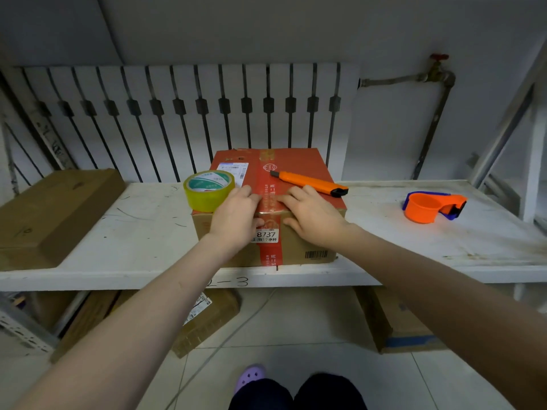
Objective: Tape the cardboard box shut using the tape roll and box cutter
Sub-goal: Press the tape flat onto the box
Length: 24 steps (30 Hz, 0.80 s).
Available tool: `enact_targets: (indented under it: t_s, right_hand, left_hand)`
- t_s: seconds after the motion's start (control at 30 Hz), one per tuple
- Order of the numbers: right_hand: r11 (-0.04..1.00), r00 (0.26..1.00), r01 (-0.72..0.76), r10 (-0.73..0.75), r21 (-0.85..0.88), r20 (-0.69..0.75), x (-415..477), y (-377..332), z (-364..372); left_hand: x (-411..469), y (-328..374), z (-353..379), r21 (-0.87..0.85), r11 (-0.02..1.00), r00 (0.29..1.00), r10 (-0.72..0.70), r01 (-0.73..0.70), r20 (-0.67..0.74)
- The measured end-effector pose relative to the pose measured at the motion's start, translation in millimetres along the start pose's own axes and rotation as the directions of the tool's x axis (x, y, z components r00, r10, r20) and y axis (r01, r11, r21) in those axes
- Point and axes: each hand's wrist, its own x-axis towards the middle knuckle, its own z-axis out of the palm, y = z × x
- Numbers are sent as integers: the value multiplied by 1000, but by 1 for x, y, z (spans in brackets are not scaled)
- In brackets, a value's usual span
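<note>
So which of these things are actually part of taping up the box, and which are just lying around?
Part of the job:
- cardboard box, with left hand and right hand pressing on its front edge
- tape roll, on the box
- box cutter, on the box

Just lying about:
- orange tape dispenser
- plain brown box at the left
- boxes under the shelf

— Seen on the white shelf [142, 229]?
— A cardboard box [299, 247] with a red strip down its middle, tape roll [208, 190] and orange box cutter [309, 183] lying on its top.
— And the hands?
— Left hand [236, 218] and right hand [313, 217] pressed flat at the near top edge, either side of the strip.
— Elsewhere?
— An orange tape dispenser [432, 207] well apart to the right; a brown box [50, 214] to the left.
</note>
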Motion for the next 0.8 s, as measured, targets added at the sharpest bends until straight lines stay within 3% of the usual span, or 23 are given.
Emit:
enact_targets:
  t_s: [0.17, 0.27, 0.33, 0.37, 0.47, 0.53, 0.6, 0.8]
  right_hand:
    - [995, 999, -46, 45, 91, 22, -13, 11, -5]
    - [993, 997, -60, 56, 97, 44, -12, 7, -9]
    - [992, 995, -70, 63, 107, 73, -13, 5, -13]
    - [991, 994, -73, 62, 115, 92, -14, 4, -16]
    - [976, 994, -89, 73, 200, 83, -16, 2, -28]
    - [940, 991, -132, 137, 314, 7, -19, -3, -34]
    - [887, 973, -166, 218, 432, -74, -21, -8, -40]
    - [722, 904, -96, 352, 686, -244, -20, -22, -70]
  left_hand:
    - [-15, -2, -1, 143, 983, 991, 107, -118, 85]
    - [-13, -3, -24, 57, 990, 990, 135, -132, -46]
    - [-5, -10, -37, 2, 999, 980, -36, 37, -198]
    - [0, -16, -42, 14, 986, 967, -157, 163, -200]
    - [4, -27, -47, 88, 920, 923, -385, 382, 15]
    - [1, -26, -48, -3, 913, 911, -407, 408, 71]
    - [-1, -19, -53, -123, 909, 917, -399, 399, 25]
    - [-10, 20, -72, -498, 836, 957, -286, 228, -41]
